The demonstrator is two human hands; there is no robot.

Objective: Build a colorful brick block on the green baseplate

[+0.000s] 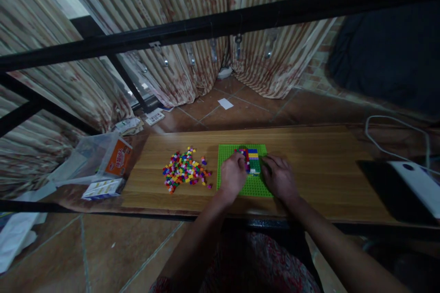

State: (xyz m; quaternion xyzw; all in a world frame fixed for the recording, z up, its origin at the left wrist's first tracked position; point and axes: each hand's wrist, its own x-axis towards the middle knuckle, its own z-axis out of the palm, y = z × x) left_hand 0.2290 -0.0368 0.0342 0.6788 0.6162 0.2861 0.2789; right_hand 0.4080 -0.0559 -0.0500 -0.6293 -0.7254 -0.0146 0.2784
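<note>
A bright green studded baseplate [254,188] lies on the wooden board. On it stands a small build of toy bricks [253,160] in rows of blue, yellow, purple, green and red, with a few white ones at its near edge. My left hand [233,175] is over the plate at the build's left side, its fingers curled together in a pinch. Whatever sits between those fingertips is hidden. My right hand [280,176] rests at the plate's right edge, fingers loosely stretched toward the build and nothing visible in them.
Left of the plate spreads a pile of loose bricks [184,169] in many colours. Beyond the board's left end are a clear plastic bin [99,158] with an orange label and a small box [103,188]. At right lie a white device [417,183] and its cable. A black rail [192,27] crosses behind.
</note>
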